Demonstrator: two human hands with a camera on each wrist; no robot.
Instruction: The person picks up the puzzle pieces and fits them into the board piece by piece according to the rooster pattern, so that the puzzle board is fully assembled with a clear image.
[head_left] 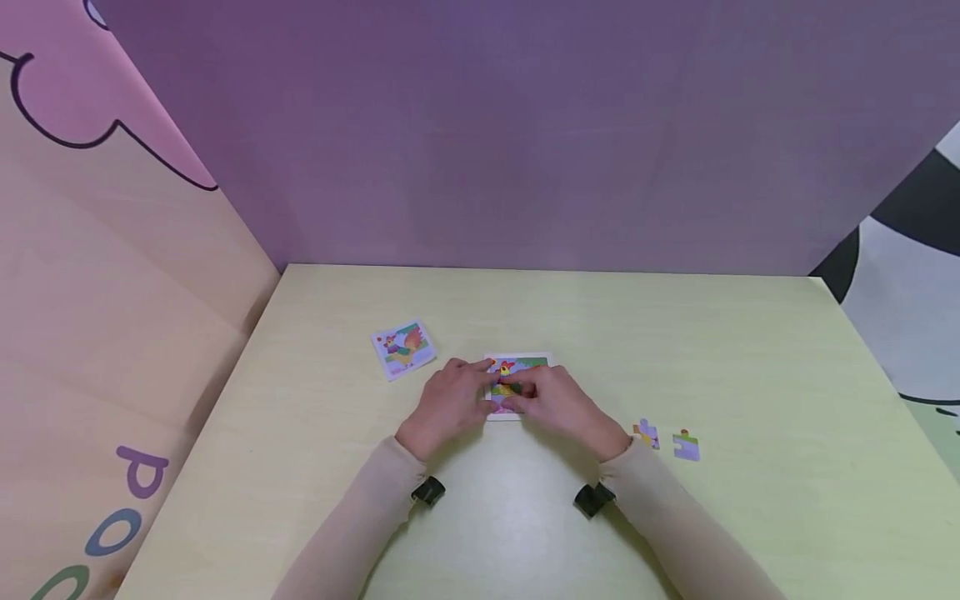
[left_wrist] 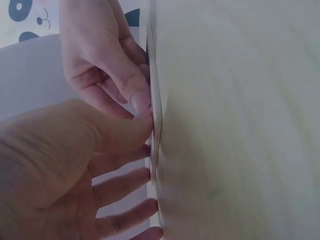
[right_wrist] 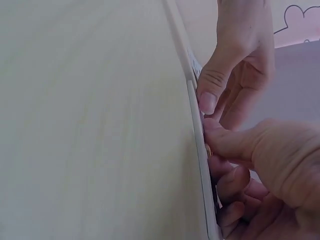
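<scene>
A small jigsaw puzzle in a white-edged square tray lies flat on the table between both hands. My left hand is at its left side, thumb and straight, spread fingers touching the tray and the table. From the right, my right hand reaches over the picture with curled fingers. Between its thumb and index finger a bit of an orange puzzle piece shows, mostly hidden. The two thumbs nearly meet at the tray in both wrist views. Both hands cover much of the puzzle.
Two loose puzzle pieces, one purple and yellow and one purple and green, lie right of the right forearm. A square picture card lies behind the left hand. A purple panel rises behind the pale table.
</scene>
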